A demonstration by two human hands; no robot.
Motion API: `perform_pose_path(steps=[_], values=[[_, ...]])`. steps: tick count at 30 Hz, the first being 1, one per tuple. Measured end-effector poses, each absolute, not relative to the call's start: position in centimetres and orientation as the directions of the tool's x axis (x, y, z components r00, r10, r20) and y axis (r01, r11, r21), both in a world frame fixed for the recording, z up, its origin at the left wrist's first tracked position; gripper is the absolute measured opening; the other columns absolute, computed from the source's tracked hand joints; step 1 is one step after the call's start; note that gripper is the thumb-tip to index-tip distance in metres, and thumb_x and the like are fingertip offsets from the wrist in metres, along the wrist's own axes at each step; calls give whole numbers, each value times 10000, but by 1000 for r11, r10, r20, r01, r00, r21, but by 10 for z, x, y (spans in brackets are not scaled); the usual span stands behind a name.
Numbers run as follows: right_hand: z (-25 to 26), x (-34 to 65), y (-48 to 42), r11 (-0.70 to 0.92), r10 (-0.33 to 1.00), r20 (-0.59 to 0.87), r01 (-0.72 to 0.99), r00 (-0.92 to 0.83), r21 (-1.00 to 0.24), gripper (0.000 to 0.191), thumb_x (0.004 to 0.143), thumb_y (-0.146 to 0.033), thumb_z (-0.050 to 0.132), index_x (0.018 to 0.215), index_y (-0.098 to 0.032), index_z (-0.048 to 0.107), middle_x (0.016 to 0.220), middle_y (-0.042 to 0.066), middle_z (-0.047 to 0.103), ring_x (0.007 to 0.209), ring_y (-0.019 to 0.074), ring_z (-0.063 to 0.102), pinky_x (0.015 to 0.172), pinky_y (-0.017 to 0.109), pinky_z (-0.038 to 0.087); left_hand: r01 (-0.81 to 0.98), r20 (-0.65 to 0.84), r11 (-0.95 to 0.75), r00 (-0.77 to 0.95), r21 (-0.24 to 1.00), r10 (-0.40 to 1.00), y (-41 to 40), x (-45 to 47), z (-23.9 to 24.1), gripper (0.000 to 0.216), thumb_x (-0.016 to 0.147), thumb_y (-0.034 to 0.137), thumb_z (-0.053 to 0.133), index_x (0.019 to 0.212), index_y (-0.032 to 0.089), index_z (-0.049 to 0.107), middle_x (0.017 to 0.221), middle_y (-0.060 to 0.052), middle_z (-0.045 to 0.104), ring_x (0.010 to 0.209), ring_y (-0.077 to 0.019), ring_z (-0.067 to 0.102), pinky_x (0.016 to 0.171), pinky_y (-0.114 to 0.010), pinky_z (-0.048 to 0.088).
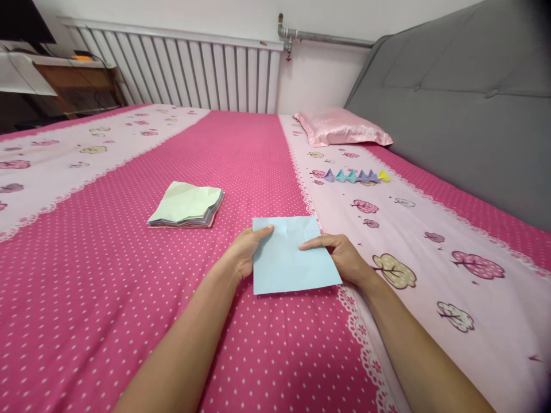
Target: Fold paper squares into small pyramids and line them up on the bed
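Note:
A light blue square sheet of paper [293, 264] is held flat above the bed, between my two hands. My left hand [247, 249] grips its left edge, thumb on top and the other fingers hidden beneath. On the right edge, my right hand [344, 256] pinches the sheet with a finger or thumb laid across the top; its remaining fingers are out of sight below. To the left lies a stack of coloured paper [187, 203], pale green on top. Several small folded paper boats [352, 176] in purple, teal and yellow stand in a row at the right.
The bed has a pink dotted sheet [172, 310] with pale printed bands. A pink pillow [342, 127] lies by the grey headboard [456, 103]. Along the far wall are a white radiator [181, 69] and a pipe [331, 39]. A wooden desk [77, 83] stands far left.

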State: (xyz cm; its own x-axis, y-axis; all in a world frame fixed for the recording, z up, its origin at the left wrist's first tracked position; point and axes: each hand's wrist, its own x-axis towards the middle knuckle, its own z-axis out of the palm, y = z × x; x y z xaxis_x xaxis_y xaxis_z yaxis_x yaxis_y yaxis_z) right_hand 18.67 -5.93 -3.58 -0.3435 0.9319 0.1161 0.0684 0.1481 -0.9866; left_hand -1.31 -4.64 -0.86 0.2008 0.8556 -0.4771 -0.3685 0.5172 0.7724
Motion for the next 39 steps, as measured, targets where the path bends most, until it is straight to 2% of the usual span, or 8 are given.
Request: perform_pose_path(steps=[5,12,20,24,28,32,35,39], values=[[-36,190,-58,165,938,125,99,-324,-981,181,630,-227,716,811,-240,728,896,45,675,798,189,636,703,320,508,-357,-488,520,183,776,854,-46,-13,-8,158,778,163,534,886,72,606,699,-139,694,598,-233,663,609,-360,555],[-37,188,-56,172,940,142,71,-311,-983,233,585,-228,742,817,-225,725,969,58,653,844,210,624,718,334,492,-412,-478,514,195,752,856,-49,-10,-3,202,812,176,495,945,65,598,734,-138,699,646,-220,671,683,-340,552],[-38,189,-55,154,947,120,92,-297,-984,212,587,-266,731,792,-213,724,954,54,663,808,211,629,687,325,486,-425,-426,549,354,719,833,-52,-12,0,310,812,304,511,981,68,621,859,-160,695,750,-240,670,736,-339,537],[-40,191,-54,231,940,197,96,-277,-968,177,656,-282,685,815,-211,718,992,63,649,880,228,611,708,324,478,-381,-319,461,379,802,868,-55,-14,-4,303,710,195,645,993,88,630,935,-158,684,800,-248,662,755,-344,523],[-37,193,-54,270,937,232,120,-263,-955,149,667,-256,674,803,-212,714,944,58,644,839,220,609,675,311,474,-299,-255,392,408,870,877,-56,-15,-10,429,572,90,731,991,84,640,965,-164,675,826,-252,653,786,-350,498],[-36,196,-55,354,915,296,192,-274,-915,127,675,-198,654,789,-219,707,844,34,623,772,183,594,660,290,451,-247,-257,336,302,909,918,-54,-15,-15,434,521,52,733,948,77,655,866,-137,697,745,-220,654,719,-305,498],[-36,197,-54,359,916,301,208,-266,-910,130,667,-202,664,790,-219,703,849,31,626,758,175,591,646,283,443,-246,-241,315,288,917,927,-52,-16,-16,428,533,29,708,954,84,653,823,-109,702,673,-185,646,650,-267,495],[-37,196,-53,324,933,278,193,-230,-926,130,673,-278,680,784,-215,706,827,26,648,763,175,596,687,295,443,-273,-263,345,296,898,918,-53,-15,-12,266,610,22,653,873,64,664,763,-100,701,589,-138,623,582,-211,481]])
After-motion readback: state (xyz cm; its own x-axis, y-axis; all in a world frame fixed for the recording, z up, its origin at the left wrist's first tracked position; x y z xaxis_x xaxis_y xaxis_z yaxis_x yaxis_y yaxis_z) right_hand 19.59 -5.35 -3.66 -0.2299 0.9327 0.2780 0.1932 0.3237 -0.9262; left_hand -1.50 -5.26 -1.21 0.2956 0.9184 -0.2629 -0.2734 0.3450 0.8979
